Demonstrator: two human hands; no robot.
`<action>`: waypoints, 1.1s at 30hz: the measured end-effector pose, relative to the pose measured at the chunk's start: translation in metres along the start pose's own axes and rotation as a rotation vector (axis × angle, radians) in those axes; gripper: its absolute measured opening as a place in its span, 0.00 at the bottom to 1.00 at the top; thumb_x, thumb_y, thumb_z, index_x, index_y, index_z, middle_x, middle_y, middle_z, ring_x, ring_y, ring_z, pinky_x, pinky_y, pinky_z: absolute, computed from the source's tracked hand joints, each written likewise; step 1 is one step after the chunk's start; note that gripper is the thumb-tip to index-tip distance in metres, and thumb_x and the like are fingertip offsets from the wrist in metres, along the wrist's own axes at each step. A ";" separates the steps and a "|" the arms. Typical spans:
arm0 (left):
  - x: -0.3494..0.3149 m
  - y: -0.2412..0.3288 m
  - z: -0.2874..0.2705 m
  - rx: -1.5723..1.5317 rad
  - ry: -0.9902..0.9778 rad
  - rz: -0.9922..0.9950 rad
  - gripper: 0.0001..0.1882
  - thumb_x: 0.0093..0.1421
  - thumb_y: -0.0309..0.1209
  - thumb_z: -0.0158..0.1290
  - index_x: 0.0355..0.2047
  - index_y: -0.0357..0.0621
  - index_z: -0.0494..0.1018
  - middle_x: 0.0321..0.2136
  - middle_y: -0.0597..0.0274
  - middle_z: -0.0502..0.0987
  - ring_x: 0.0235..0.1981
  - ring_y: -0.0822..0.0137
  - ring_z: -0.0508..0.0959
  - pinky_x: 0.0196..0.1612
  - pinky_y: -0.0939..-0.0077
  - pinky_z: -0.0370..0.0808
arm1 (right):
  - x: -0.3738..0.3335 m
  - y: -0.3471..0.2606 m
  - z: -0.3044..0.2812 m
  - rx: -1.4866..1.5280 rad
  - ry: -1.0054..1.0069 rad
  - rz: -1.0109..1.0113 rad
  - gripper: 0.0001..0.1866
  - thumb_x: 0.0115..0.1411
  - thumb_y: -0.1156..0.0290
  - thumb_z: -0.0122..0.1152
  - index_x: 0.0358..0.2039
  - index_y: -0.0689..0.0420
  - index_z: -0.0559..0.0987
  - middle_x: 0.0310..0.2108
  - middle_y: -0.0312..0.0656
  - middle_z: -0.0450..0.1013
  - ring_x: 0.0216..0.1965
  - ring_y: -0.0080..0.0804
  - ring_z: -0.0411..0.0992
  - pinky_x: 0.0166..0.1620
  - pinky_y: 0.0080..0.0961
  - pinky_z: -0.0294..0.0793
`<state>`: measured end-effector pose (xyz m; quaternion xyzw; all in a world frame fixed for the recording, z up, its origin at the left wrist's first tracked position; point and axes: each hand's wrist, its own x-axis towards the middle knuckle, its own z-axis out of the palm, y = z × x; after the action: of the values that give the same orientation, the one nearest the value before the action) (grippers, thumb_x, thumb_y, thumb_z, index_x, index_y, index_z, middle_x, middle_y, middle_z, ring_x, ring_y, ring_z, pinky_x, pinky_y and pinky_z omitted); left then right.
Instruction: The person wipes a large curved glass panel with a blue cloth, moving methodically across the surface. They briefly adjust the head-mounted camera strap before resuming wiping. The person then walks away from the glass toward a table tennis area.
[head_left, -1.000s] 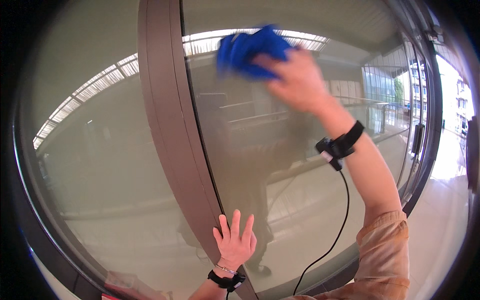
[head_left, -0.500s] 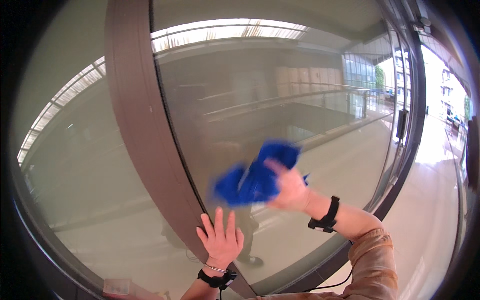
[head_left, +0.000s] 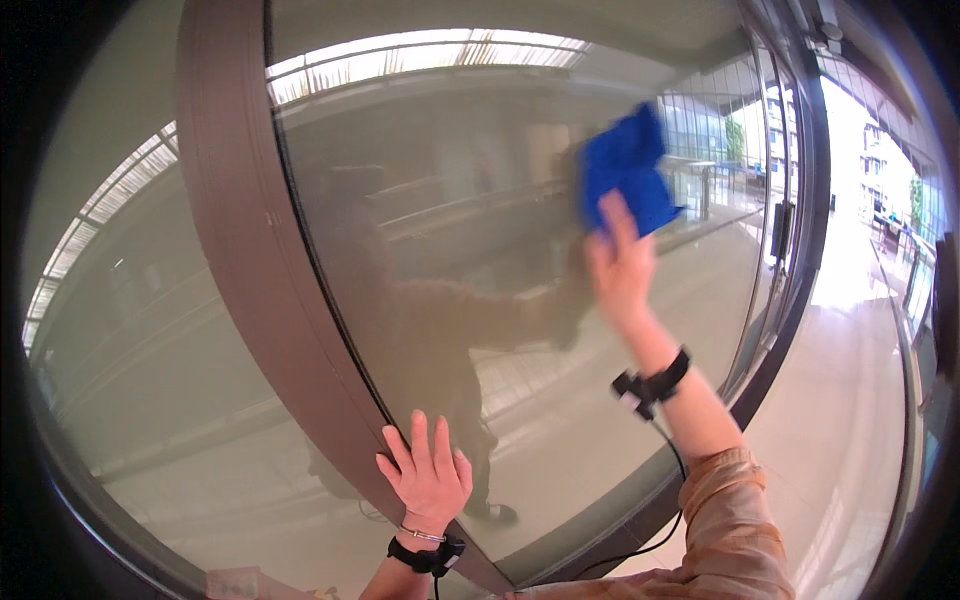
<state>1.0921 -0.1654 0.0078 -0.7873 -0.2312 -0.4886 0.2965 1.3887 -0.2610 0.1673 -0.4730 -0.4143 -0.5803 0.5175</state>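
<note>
A blue cloth [head_left: 628, 165] lies against the upper right part of a large reflective glass pane [head_left: 520, 250]. My right hand [head_left: 622, 262] presses it there, fingers over its lower edge; motion blurs the hand a little. Lower down, my left hand [head_left: 430, 482] rests with fingers spread, partly on the brown frame post [head_left: 270, 270] and partly on the glass beside it. Nothing is in the left hand. Each wrist wears a black band with a small box, and a black cable [head_left: 660, 535] runs down from the right one.
A second glass pane [head_left: 130, 350] stands left of the post. Along the right side runs a dark door frame [head_left: 815, 170] with a dark handle [head_left: 781, 228]. Past it stretches a bright walkway with a shiny floor [head_left: 830, 420]. The glass reflects a railing and my outline.
My right hand has swept the blue cloth up and to the right across the glass, and the arm is stretched farther. My left hand stays at the post. The view has shifted slightly.
</note>
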 end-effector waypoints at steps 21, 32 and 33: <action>-0.002 0.001 0.005 0.030 0.002 0.007 0.29 0.52 0.36 0.50 0.56 0.44 0.65 0.61 0.43 0.58 0.60 0.30 0.56 0.54 0.33 0.51 | 0.053 -0.082 0.015 0.094 -0.343 -0.310 0.30 0.42 0.70 0.66 0.50 0.38 0.76 0.44 0.48 0.70 0.48 0.50 0.66 0.51 0.48 0.65; 0.000 0.012 0.006 0.022 0.021 0.030 0.29 0.50 0.36 0.51 0.54 0.45 0.66 0.60 0.42 0.60 0.59 0.30 0.57 0.52 0.32 0.54 | 0.147 0.127 0.005 -0.232 -0.040 0.483 0.30 0.62 0.48 0.43 0.64 0.38 0.58 0.48 0.62 0.68 0.50 0.59 0.67 0.54 0.48 0.64; -0.002 0.011 0.006 0.037 0.025 0.025 0.29 0.50 0.36 0.51 0.54 0.45 0.66 0.60 0.42 0.60 0.59 0.30 0.57 0.52 0.32 0.54 | 0.123 0.154 -0.006 -0.183 -0.097 0.619 0.33 0.62 0.44 0.40 0.65 0.39 0.55 0.54 0.62 0.65 0.55 0.59 0.64 0.56 0.46 0.62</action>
<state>1.1022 -0.1695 0.0018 -0.7785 -0.2266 -0.4900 0.3202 1.5391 -0.3116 0.2850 -0.6482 -0.2211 -0.4069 0.6045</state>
